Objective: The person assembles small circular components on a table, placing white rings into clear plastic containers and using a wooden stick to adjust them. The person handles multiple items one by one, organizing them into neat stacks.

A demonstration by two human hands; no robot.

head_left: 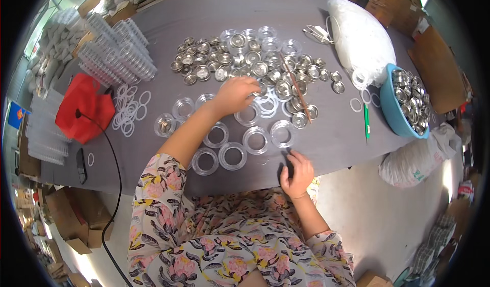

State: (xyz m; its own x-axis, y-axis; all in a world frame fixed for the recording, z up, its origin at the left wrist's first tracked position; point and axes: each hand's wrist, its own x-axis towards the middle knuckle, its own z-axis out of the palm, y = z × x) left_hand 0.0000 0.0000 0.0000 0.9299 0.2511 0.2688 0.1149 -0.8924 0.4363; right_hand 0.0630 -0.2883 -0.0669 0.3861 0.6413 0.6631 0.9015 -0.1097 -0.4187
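My left hand reaches across to the near edge of a pile of shiny round metal cups. Its fingers are curled together beside one cup; whatever they hold is hidden. White flat rings lie just right of that wrist. Closer to me, several clear round plastic rims rest on the table, and one at the left has a metal cup inside it. My right hand rests at the table's front edge, thumb apart from the fingers, holding nothing. A thin brown stick lies over the cups.
Stacked clear plastic parts stand at the left, near a red bag and loose white rings. A blue basin of metal cups sits right, by a white plastic sack and green pen-like tool. A black cable hangs left.
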